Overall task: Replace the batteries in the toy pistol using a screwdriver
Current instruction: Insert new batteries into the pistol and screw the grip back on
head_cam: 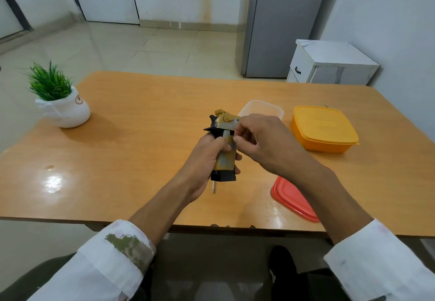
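While I'm holding the yellow-and-grey plastic toy pistol (226,159) over the orange wooden table (141,135), both hands are on it.
Left hand (204,159) is wrapped tight round the grip, black base toward me, with the thin metal screwdriver shaft (213,187) poking out underneath. Right hand (261,143) has curled fingers pinching at the side of the grip; can't tell if anything's between them. Clear plastic tub (270,108), yellow lidded box (324,128) and flat red lid (292,197) sit to my right.
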